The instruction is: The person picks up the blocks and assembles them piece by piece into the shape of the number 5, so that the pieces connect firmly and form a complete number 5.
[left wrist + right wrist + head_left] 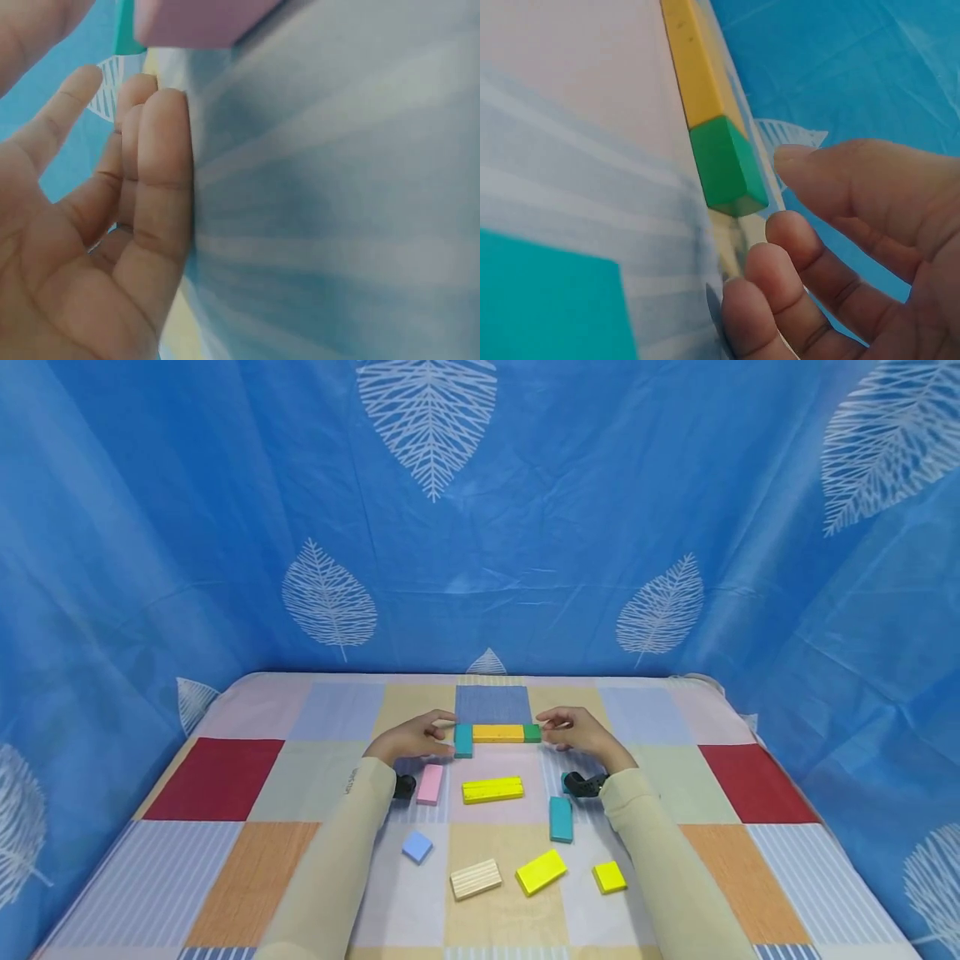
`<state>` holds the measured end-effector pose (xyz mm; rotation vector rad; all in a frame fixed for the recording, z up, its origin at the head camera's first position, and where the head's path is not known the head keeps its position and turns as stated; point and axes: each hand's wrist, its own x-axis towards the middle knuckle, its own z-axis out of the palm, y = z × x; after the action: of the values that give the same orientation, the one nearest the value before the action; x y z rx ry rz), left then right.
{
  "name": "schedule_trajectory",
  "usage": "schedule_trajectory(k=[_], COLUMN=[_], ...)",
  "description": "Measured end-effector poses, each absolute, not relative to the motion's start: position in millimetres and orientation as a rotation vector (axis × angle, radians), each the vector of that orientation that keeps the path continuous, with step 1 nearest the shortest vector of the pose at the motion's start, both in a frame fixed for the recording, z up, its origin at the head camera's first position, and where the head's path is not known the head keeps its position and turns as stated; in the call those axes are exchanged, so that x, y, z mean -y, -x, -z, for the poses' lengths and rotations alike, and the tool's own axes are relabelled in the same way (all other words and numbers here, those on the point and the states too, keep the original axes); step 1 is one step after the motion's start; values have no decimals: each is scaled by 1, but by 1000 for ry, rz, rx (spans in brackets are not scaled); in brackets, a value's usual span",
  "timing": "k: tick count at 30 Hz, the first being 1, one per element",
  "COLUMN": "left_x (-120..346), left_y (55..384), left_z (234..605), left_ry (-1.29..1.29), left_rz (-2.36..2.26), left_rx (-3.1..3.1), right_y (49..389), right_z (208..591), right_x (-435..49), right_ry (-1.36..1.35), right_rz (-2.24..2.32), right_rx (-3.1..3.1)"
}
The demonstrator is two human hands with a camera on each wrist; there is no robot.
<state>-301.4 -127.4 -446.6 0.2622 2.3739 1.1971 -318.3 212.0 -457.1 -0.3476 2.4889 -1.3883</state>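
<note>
A row of three blocks lies across the far part of the worktop (pixel 300 777), midway between the two hands. The orange-yellow block (pixel 498 733) in the middle has its long axis running left to right. At its left end sits a teal block (pixel 463 741) turned crosswise, its long axis pointing from the person towards the blue curtain (pixel 480 568), its near end jutting out from the row. The short green block (pixel 532 733) closes the right end, its end face towards the right hand (pixel 583 735).

Both forearms reach forward and slant inward. The left hand (pixel 412 737) is just beside the teal block, fingers loosely bent and pointing right, grasping nothing; whether a fingertip touches the block I cannot tell. The right hand mirrors it, fingers relaxed and pointing left; the right wrist view shows them near the green block with a gap, nothing gripped.

Nearer the person, a pink block (pixel 430 784) points roughly front to back beside the left wrist, and a second teal piece (pixel 560 819) lies the same way. Between them a yellow bar (pixel 492 790) runs nearly left to right, its right end slightly farther off.
</note>
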Motion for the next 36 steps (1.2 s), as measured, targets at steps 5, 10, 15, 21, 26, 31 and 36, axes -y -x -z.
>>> schedule_trajectory(k=[5, 10, 15, 21, 26, 31, 36], left_x=[132, 133, 133, 137, 140, 145, 148], left_y=[297, 287, 276, 267, 256, 248, 240], left_z=[451, 455, 451, 445, 443, 445, 445], left_ry=[-260, -246, -310, -396, -457, -544, -501], left_rz=[-1265, -1360, -1458, -1516, -1498, -1444, -1420], left_rx=[-2411, -2515, -2585, -2647, -2663, -2649, -2612], right_y=[311, 303, 297, 287, 277, 269, 263], right_z=[458, 461, 461, 456, 454, 452, 448], right_x=[-212, -212, -209, -207, -205, -202, -200], right_ry=[335, 284, 249, 267, 340, 388, 435], right_rz=[1445, 1554, 1696, 1781, 1811, 1810, 1788], right_rx=[-2486, -2445, -2360, -2278, -2233, -2208, -2187])
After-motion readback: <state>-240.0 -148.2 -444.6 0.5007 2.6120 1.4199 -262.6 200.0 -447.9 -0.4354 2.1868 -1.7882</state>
